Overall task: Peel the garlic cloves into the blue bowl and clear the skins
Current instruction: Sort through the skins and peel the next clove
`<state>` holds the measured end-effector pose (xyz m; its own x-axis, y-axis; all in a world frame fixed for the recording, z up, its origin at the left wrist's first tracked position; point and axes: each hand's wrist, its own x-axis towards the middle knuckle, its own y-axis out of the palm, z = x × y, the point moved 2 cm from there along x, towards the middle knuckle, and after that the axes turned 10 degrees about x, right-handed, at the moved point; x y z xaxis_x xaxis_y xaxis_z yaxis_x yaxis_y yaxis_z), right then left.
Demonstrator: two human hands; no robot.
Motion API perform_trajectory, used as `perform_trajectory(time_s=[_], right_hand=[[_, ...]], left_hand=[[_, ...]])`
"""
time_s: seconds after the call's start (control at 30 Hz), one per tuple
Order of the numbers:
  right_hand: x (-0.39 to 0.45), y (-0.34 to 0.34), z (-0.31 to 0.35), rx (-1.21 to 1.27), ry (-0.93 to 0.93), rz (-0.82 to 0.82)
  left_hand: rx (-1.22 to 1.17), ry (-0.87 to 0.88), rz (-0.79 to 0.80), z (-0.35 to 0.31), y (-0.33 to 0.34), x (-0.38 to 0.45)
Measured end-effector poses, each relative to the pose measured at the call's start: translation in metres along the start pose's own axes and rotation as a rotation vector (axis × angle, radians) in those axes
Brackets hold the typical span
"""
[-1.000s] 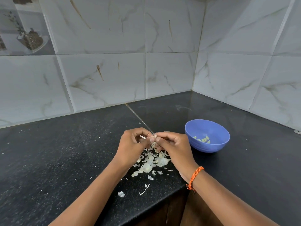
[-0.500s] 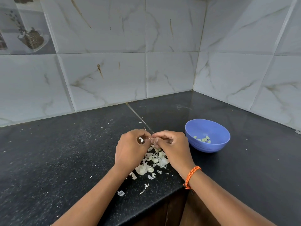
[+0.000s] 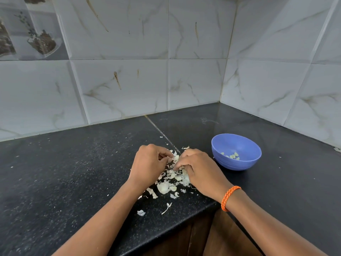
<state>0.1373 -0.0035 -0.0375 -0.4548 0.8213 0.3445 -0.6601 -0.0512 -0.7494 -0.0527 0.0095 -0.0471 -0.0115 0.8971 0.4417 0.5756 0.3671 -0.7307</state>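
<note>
Your left hand [image 3: 151, 163] and right hand [image 3: 198, 168] pinch, seemingly, skins [image 3: 171, 183], peeling; blue bowl [image 3: 236, 163] waits at three o'clock.

text: none legible | labels: none | numbers: none

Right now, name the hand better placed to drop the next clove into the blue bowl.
Right hand: it lies beside the blue bowl, while the left hand sits beyond the skins, farther away.

glossy speckled stone counter [image 3: 73, 182], smooth plastic bowl [image 3: 238, 163], papery skins [image 3: 166, 187].
</note>
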Motion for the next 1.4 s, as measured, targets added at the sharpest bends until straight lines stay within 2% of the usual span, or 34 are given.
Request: perform_trajectory(time_s=[0.43, 0.6, 0.67, 0.73, 0.83, 0.9, 1.03, 1.27, 1.4], right_hand=[[-0.017, 0.011, 0.014, -0.116, -0.044, 0.125], [-0.016, 0.015, 0.014, -0.094, -0.049, 0.124], [-0.013, 0.012, 0.013, -0.045, -0.022, 0.095], [-0.009, 0.005, 0.008, 0.128, 0.037, 0.025], [-0.003, -0.003, -0.003, 0.334, 0.060, -0.175], [-0.002, -0.004, -0.010, 0.416, 0.049, -0.288], [0.000, -0.001, -0.021, 0.472, 0.059, -0.404], [-0.004, 0.003, -0.017, 0.480, -0.003, -0.447], [-0.005, 0.007, -0.020, 0.571, 0.021, -0.455]], left_hand=[[-0.042, -0.023, -0.023, 0.007, 0.001, 0.003], [-0.047, -0.004, -0.039, 0.005, 0.002, 0.001], [-0.048, 0.019, -0.068, 0.004, 0.000, 0.001], [-0.087, 0.029, -0.091, 0.004, -0.002, 0.002], [-0.161, -0.024, -0.093, 0.004, -0.003, 0.003], [-0.217, -0.026, -0.053, 0.002, -0.003, 0.002], [-0.360, -0.008, 0.095, -0.006, -0.002, -0.001], [-0.398, -0.004, 0.068, -0.015, 0.002, -0.006], [-0.388, -0.037, 0.064, -0.013, 0.003, -0.005]])
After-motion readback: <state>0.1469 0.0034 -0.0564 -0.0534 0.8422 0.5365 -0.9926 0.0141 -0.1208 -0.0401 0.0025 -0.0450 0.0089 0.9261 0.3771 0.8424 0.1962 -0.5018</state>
